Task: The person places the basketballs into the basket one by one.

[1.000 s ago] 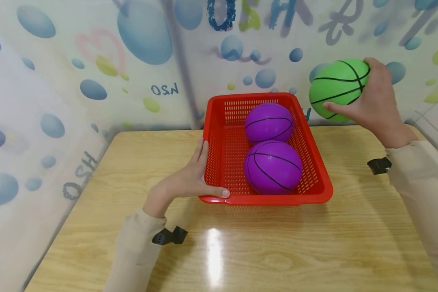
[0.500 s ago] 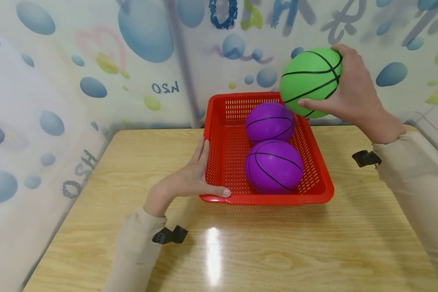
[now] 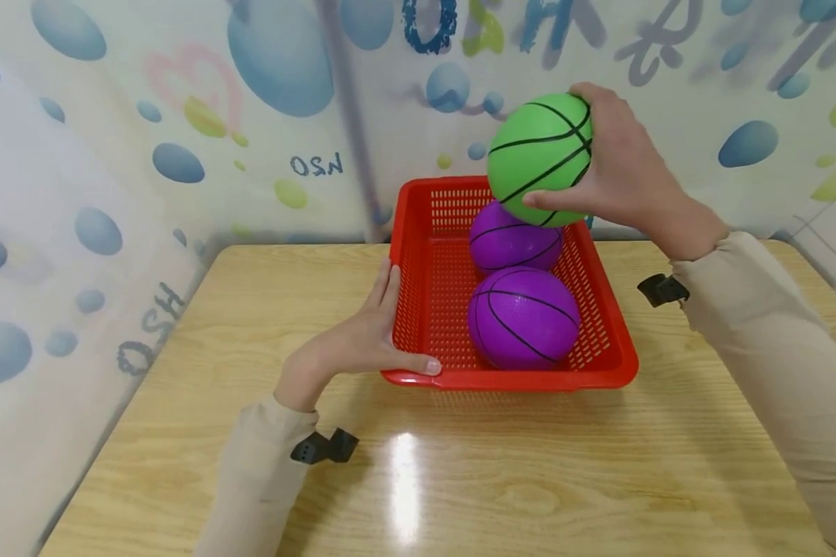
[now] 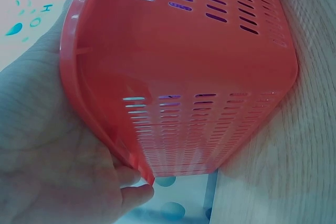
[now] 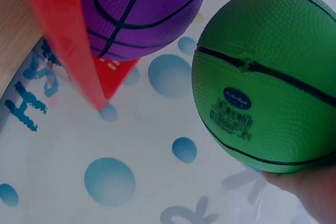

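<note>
My right hand (image 3: 630, 170) grips a green toy basketball (image 3: 538, 155), thumb at its lower side and fingers behind it. The ball is held above the back of a red plastic basket (image 3: 515, 380), overlapping one purple basketball (image 3: 508, 241) in the head view. Another purple basketball (image 3: 522, 319) lies in front of that one, both along the basket's right side. At the basket's front left corner my left hand (image 3: 348, 340) holds the rim, its thumb over the front edge and its fingers along the left side. The left wrist view shows the fingertips (image 4: 137, 195) at the rim.
The basket stands on a light wooden table (image 3: 474, 480), towards its back edge. Behind rises a white wall (image 3: 404, 139) printed with blue and yellow dots and letters. A second wall face (image 3: 35, 193) borders the table on the left.
My right hand has carried the green basketball leftward, from right of the basket to above its back part. My left hand and the basket stay in place.
</note>
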The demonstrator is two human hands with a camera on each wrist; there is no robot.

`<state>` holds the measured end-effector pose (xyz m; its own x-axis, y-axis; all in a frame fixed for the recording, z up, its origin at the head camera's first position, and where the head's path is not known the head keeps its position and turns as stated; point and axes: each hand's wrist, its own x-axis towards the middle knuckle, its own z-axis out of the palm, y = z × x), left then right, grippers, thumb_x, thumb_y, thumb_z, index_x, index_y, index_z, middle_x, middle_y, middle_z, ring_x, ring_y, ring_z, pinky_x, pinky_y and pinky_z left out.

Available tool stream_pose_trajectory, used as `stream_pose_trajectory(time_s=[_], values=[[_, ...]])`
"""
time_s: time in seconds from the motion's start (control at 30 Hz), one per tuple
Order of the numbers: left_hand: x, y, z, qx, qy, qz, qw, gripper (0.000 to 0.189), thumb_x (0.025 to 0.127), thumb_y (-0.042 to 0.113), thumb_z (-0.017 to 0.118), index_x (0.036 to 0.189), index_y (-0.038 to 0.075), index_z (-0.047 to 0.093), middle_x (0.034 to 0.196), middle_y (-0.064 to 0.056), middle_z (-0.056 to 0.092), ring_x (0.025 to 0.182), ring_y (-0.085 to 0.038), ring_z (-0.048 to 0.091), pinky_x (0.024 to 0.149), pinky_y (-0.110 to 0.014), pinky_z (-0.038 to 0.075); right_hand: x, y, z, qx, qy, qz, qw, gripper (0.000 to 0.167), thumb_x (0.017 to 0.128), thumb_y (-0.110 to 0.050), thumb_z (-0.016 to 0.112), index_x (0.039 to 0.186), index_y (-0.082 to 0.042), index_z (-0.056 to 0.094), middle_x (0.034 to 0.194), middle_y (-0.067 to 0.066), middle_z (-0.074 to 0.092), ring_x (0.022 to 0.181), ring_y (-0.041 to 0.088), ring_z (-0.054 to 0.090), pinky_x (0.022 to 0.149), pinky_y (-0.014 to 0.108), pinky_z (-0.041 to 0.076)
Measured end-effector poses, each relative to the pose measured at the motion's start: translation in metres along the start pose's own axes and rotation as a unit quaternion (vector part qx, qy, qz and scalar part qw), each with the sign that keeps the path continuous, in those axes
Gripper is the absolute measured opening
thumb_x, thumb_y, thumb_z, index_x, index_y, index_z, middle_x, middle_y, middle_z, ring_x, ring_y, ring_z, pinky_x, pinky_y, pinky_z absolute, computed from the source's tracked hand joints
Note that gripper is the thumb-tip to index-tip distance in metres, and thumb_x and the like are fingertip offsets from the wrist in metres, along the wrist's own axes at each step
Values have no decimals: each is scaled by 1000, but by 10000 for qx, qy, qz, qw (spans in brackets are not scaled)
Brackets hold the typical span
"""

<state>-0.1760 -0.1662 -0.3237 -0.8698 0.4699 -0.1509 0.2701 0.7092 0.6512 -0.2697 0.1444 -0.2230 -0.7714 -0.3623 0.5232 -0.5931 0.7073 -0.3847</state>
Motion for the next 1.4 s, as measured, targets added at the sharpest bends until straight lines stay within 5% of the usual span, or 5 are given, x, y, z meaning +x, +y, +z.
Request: stream_pose_trajectory(time_s=[0.6,1.13,1.4], values=[[-1,-2,-1,74,-12,-84,9999,137,63,61,75,143,15,-26,147,0,-33,139,-25,0,107,-39,25,26,-37,46,1,-763,-665,9949,105,63,-46,82,137,4,27,127,21,41,112,32,41,89,49,42],[1,-1,-1,49,10,110,9999,136,65,61,75,143,17,-27,147,1,-33,138,-20,-11,107,-41,22,34,-50,78,-51,-1038,-1044,9891,107,63,-55,78,137,5,28,135,19,35,118,32,37,93,45,39],[1,0,0,46,-1,62,10000,136,65,61,75,143,16,-27,146,1,-35,139,-23,-7,108,-40,22,32,-49,84,-387,-1756,-1284,9753,110,65,-56,77,140,4,23,139,21,30,125,33,30,99,48,34]])
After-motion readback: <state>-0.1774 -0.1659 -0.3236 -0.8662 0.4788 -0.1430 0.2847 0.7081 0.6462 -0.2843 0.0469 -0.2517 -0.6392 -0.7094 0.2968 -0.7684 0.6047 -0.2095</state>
